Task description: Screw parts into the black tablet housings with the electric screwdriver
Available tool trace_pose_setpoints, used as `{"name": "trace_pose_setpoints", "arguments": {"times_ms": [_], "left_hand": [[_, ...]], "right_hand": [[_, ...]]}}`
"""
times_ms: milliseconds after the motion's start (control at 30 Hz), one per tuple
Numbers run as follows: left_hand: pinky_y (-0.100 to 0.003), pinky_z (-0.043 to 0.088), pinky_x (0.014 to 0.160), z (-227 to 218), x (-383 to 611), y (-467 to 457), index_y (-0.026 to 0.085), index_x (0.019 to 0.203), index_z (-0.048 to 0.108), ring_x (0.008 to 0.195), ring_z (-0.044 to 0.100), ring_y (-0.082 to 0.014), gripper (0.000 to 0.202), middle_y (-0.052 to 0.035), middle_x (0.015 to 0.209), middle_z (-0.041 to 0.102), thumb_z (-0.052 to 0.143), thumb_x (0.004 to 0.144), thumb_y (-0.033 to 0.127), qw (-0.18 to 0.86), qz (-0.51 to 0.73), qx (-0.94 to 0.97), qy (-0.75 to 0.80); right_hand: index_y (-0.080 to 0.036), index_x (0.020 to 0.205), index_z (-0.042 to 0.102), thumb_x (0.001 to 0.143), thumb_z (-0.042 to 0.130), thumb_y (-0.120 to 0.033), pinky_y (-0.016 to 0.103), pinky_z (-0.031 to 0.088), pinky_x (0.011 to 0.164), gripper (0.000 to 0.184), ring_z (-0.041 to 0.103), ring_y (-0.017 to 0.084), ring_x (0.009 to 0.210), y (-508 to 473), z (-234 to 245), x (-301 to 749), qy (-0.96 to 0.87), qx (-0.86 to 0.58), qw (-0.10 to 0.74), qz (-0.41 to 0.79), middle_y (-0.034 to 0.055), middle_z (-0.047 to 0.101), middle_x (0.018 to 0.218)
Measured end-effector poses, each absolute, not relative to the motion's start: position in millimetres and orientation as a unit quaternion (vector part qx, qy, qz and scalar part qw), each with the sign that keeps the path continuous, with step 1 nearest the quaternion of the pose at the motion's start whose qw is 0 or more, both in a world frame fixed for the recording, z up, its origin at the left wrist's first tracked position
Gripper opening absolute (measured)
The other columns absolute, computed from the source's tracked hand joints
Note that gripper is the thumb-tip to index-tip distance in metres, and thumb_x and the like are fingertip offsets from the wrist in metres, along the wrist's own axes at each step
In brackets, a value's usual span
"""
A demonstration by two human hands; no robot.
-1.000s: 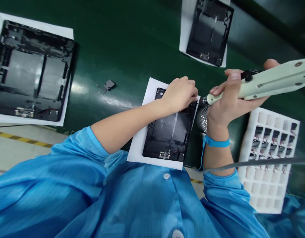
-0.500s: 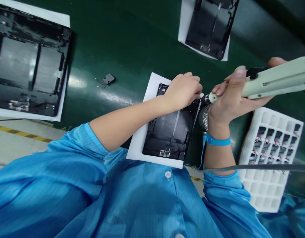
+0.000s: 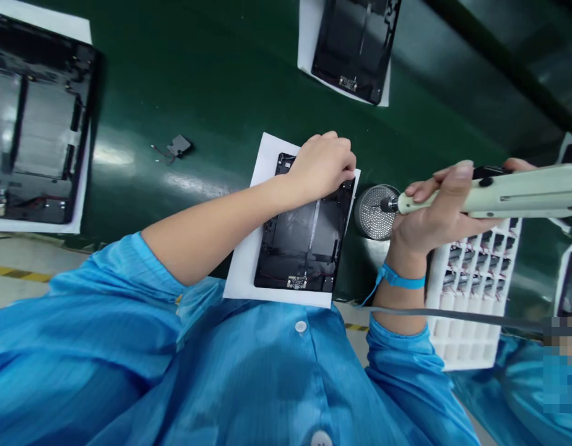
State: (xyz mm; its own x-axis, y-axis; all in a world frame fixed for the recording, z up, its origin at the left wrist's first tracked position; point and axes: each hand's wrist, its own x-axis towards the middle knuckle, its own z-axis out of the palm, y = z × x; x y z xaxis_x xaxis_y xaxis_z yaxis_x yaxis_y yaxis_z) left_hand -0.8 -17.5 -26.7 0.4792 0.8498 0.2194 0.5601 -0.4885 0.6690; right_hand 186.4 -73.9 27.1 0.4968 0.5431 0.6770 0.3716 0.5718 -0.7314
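Observation:
A black tablet back housing [image 3: 304, 238] lies on a white paper sheet [image 3: 246, 266] in front of my chest. My left hand [image 3: 320, 167] is curled over the housing's far corner. My right hand [image 3: 434, 214] grips a pale green electric screwdriver [image 3: 513, 201]. Its metal bit [image 3: 387, 204] sits over a round perforated metal dish [image 3: 372, 214], to the right of the housing. A blue wrist strap [image 3: 402, 280] circles my right wrist. The hand hides part of the screwdriver's grip.
A green conveyor belt [image 3: 221, 80] carries more black housings on paper [image 3: 35, 118] [image 3: 355, 43]. A small wired part [image 3: 178, 146] lies on it. A white foam tray [image 3: 472, 291] holds several wired parts. A grey cord [image 3: 453, 314] crosses my wrist. Another person's blue sleeve [image 3: 513, 384] shows lower right.
My right hand has drawn the screwdriver back from the housing, so the bit now sits over the dish. The left hand stays on the corner. The whole scene has shifted left in view.

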Motion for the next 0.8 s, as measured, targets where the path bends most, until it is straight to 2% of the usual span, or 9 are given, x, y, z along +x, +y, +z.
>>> {"name": "trace_pose_setpoints", "arguments": {"times_ms": [133,267,400,633,800], "left_hand": [[-0.05,0.049,0.108,-26,-2,-18,0.025,0.108,0.095,0.122,0.065,-0.0349,0.019,-0.0105,0.107,0.079,0.077,0.112,0.032,0.263,0.263,0.818,0.438],[-0.052,0.049,0.112,-26,-2,-18,0.025,0.115,0.096,0.125,0.065,-0.0362,0.019,-0.0104,0.11,0.08,0.081,0.112,0.036,0.263,0.253,0.821,0.439],[-0.053,0.049,0.115,-24,-3,-19,0.025,0.12,0.096,0.127,0.066,-0.0375,0.022,-0.0108,0.111,0.08,0.081,0.112,0.039,0.264,0.245,0.822,0.441],[-0.054,0.052,0.114,-23,-5,-19,0.024,0.124,0.096,0.127,0.067,-0.0381,0.026,-0.0119,0.106,0.081,0.077,0.113,0.038,0.266,0.266,0.819,0.434],[-0.052,0.053,0.112,-24,-4,-18,0.022,0.119,0.096,0.123,0.069,-0.0365,0.023,-0.0121,0.105,0.082,0.079,0.112,0.037,0.263,0.272,0.82,0.43]], "right_hand": [[-0.035,0.148,0.057,0.116,0.078,-0.045,0.029,0.05,0.05,0.039,0.049,0.009,0.05,-78,19,175,-0.514,-0.481,0.707,0.069,-0.0028,0.068,0.103],[-0.036,0.15,0.056,0.116,0.077,-0.047,0.028,0.05,0.051,0.041,0.056,0.01,0.055,-77,14,172,-0.518,-0.488,0.699,0.067,-0.0004,0.068,0.109],[-0.036,0.149,0.054,0.117,0.075,-0.053,0.029,0.051,0.049,0.043,0.053,0.01,0.053,-76,12,174,-0.521,-0.504,0.687,0.057,-0.0001,0.067,0.107],[-0.036,0.145,0.051,0.116,0.076,-0.052,0.032,0.053,0.049,0.042,0.051,0.011,0.052,-72,9,173,-0.513,-0.5,0.695,0.056,-0.004,0.062,0.097],[-0.037,0.145,0.05,0.115,0.076,-0.054,0.031,0.05,0.046,0.043,0.047,0.01,0.05,-73,11,172,-0.508,-0.507,0.693,0.072,-0.004,0.064,0.1]]}}
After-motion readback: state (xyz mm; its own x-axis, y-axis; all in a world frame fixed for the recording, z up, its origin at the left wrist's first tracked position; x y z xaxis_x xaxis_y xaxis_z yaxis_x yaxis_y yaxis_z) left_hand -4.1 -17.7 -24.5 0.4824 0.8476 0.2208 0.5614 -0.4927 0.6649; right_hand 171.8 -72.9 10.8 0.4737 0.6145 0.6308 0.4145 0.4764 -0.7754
